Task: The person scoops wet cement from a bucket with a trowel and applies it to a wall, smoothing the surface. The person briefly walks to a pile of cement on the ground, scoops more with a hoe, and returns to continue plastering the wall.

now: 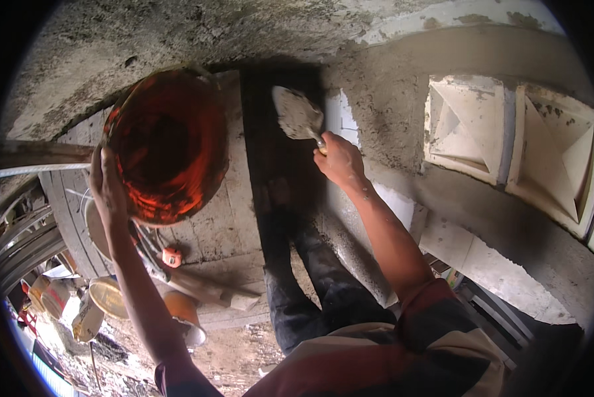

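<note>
Red bucket [207, 165] meets left hand [107, 188], grip unclear; right hand [342, 161] has its grip closed round the trowel [298, 117]. Trowelling seems underway; next calls for level carrying.

Trowel [298, 114] blade matt w/ rough, lumpy mortar; bucket [158, 206] looks like translucent plastic, semi-glossy inside w/ streaky residue. Wall [386, 99] = rough, gritty matt cement, vent blocks [466, 126] smoother, chalky-matt, poss. cast conc. Planks [234, 231]: dull, worn wood; trousers [340, 284] & shirt [376, 364]: matt cloth.
</note>
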